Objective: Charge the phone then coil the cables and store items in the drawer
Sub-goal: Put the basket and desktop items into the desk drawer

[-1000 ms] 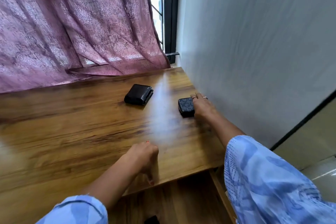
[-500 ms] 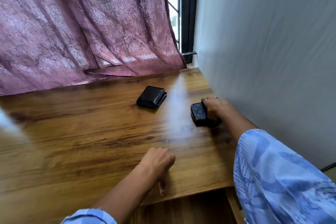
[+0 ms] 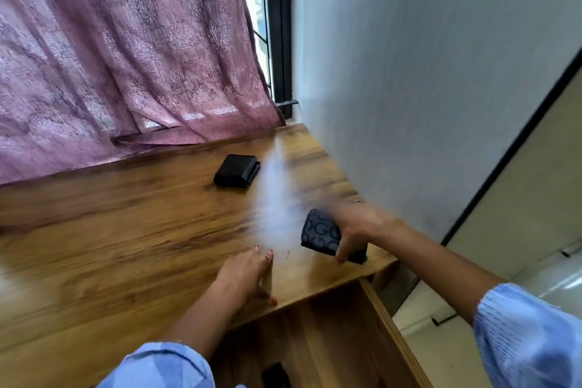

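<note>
Wooden surface [image 3: 126, 230] nearly cleared: we judge storing is under way. Our right hand [image 3: 362, 227] clamps the patterned pouch [image 3: 319, 231] near the open drawer [image 3: 330, 340]; left hand [image 3: 245, 274] rests empty at the edge. A black wallet [image 3: 236, 170] remains out; no phone or cables visible.

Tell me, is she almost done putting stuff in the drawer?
Getting close. No phone or cables show on the desk. The drawer is pulled open below its edge, with something dark inside. The right hand grips the patterned wallet, carrying it toward the drawer; the left hand rests on the desk edge. The black wallet near the curtain is left.
</note>
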The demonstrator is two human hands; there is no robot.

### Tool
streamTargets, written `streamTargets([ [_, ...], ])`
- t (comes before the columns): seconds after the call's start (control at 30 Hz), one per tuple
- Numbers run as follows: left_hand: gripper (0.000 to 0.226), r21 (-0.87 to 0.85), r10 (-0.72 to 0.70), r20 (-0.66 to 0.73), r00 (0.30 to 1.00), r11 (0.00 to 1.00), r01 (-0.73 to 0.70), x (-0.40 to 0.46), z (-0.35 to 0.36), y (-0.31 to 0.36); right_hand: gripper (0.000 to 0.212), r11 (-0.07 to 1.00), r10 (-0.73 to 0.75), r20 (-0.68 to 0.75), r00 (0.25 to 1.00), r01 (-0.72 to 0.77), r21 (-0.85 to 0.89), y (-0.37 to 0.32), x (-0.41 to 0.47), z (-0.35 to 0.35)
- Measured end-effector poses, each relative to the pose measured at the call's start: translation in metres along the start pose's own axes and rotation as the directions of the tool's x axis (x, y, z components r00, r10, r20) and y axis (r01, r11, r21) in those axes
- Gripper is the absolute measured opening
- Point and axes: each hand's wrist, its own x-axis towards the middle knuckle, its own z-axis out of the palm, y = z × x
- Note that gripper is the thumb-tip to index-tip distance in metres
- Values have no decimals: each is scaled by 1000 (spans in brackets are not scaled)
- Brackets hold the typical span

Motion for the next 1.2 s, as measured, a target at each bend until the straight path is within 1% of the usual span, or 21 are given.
streamTargets([
  [0.03, 91, -23, 8, -26, 1000, 1000, -9, -5, 4, -2, 74, 1000, 7, 39, 999, -8, 9, -4, -19, -1],
  [0.13, 73, -89, 72, -116, 991, 993, -82, -22, 20, -7, 78, 998, 60, 198, 978, -62, 3, -21, -70, 5],
  [0.23, 64, -43, 112, -145, 983, 992, -119, -33, 33, -13, 86, 994, 106, 329, 938, -108, -13, -39, -104, 28],
  [0.3, 61, 13, 129, -131, 983, 992, -129, -39, 40, -17, 83, 990, 136, 382, 914, -143, -10, -53, -117, 51],
  [0.37, 56, 52, 156, -135, 979, 987, -150, -45, 46, -22, 78, 981, 161, 409, 898, -189, 29, -67, -123, 76],
  [0.43, 50, 55, 169, -161, 972, 985, -162, -52, 52, -26, 75, 965, 189, 414, 891, -246, 89, -78, -121, 101],
  [0.5, 51, 25, 182, -184, 966, 983, -180, -59, 58, -29, 75, 934, 227, 394, 890, -314, 171, -87, -116, 124],
  [0.63, 62, -54, 188, -184, 965, 978, -201, -71, 68, -37, 83, 839, 333, 324, 886, -435, 327, -107, -100, 163],
  [0.7, 71, -83, 190, -188, 964, 975, -208, -74, 72, -43, 84, 783, 404, 287, 869, -491, 382, -116, -93, 176],
  [0.77, 79, -93, 194, -184, 964, 973, -213, -78, 76, -46, 87, 746, 472, 247, 846, -533, 399, -124, -89, 184],
  [0.83, 84, -84, 192, -178, 965, 974, -209, -82, 77, -46, 90, 736, 511, 211, 833, -551, 393, -128, -89, 187],
  [0.9, 82, -84, 186, -186, 965, 975, -204, -85, 78, -48, 95, 733, 517, 210, 830, -556, 392, -129, -90, 189],
  [0.97, 72, -66, 201, -183, 962, 974, -216, -87, 76, -48, 101, 729, 525, 239, 817, -577, 369, -130, -90, 181],
  [1.0, 64, -74, 202, -169, 965, 973, -217, -87, 73, -48, 99, 744, 519, 255, 816, -578, 335, -130, -91, 173],
  [1.07, 48, -121, 185, -164, 969, 971, -205, -85, 60, -52, 80, 803, 473, 252, 844, -531, 270, -124, -91, 144],
  [1.13, 33, -214, 155, -187, 970, 957, -194, -81, 49, -59, 61, 857, 402, 224, 888, -451, 250, -119, -91, 101],
  [1.2, 23, -262, 127, -222, 967, 947, -184, -76, 45, -63, 47, 878, 357, 182, 916, -396, 269, -116, -88, 57],
])
